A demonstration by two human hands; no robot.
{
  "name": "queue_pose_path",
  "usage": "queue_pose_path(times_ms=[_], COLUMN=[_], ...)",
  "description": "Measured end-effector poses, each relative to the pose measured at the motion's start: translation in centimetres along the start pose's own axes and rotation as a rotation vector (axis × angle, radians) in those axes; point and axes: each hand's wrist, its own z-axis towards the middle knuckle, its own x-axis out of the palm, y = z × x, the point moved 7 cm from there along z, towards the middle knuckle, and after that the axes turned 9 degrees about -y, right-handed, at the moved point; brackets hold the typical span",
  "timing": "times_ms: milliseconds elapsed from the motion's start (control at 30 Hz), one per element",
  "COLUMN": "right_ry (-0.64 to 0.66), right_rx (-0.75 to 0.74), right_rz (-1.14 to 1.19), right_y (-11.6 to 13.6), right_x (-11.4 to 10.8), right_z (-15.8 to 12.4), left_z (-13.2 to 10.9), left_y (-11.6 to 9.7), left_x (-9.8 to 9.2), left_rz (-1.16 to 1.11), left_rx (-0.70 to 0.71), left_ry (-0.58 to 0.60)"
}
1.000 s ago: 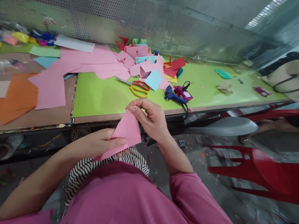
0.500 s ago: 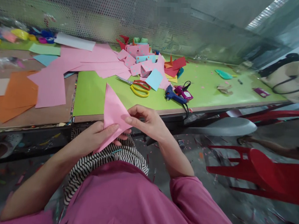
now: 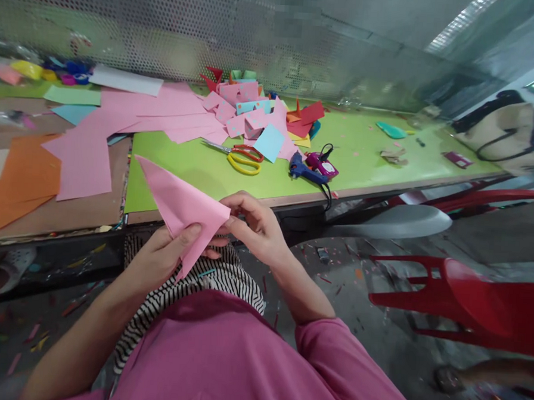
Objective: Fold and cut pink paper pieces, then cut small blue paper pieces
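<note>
A folded triangle of pink paper (image 3: 184,204) is held above my lap, just off the table's front edge. My left hand (image 3: 175,249) grips its lower left part, thumb on top and fingers underneath. At the right corner my right hand (image 3: 252,223) pinches the paper between thumb and forefinger. One long point of the triangle reaches up and left over the green table cover (image 3: 151,197). Beyond the paper lie scissors (image 3: 237,158) with red and yellow handles, their blades partly spread.
A blue glue gun (image 3: 307,169) rests by a purple box (image 3: 322,164) near the front edge. Pink sheets (image 3: 159,108), orange sheets (image 3: 30,178) and folded paper pieces (image 3: 240,103) cover the left and back. A red chair (image 3: 463,300) stands at right; another person's foot (image 3: 448,376) shows below it.
The pink triangle has turned, its long tip swinging left and down. My right hand has shifted to its right corner, while my left hand keeps its grip. The view has moved slightly.
</note>
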Motion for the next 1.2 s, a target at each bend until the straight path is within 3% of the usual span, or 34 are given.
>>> queue_pose_path(times_ms=[167,300,367,500,633,700,900,1000,1200], right_ry=[-0.128,-0.246,-0.278,-0.332,-0.261,-0.225,-0.119,-0.133,-0.186], right_rx=[-0.109,-0.27,-0.268,-0.049,0.265,0.316,0.206,0.17,0.027], right_rz=[-0.075,-0.221,-0.22,-0.022,0.288,0.352,0.21,0.159,0.153], right_y=[0.8,2.1,2.0,-0.1,-2.6,-2.9,-1.5,-0.9,0.2], right_x=[-0.4,-1.0,-1.1,-0.9,0.6,0.8,0.6,0.8,0.7], right_z=[-0.4,-1.1,-1.4,-1.9,-2.4,-2.3,-2.0,-2.2,-2.1], left_z=[-0.3,-0.8,-1.0,-1.2,-1.0,-0.9,-0.6,-0.8,-1.7], left_y=[-0.2,0.0,0.4,1.3,2.0,2.0,2.3,2.8,3.3], left_x=[0.1,0.4,0.7,1.4,2.0,1.9,-0.2,-0.8,-0.6], left_rz=[0.003,0.009,0.003,-0.028,-0.074,-0.07,0.087,0.161,0.246], left_rx=[0.048,0.009,-0.005,0.01,0.009,0.009,0.141,0.226,0.231], left_ry=[-0.074,-0.096,-0.089,-0.101,-0.075,-0.069,-0.214,-0.257,-0.262])
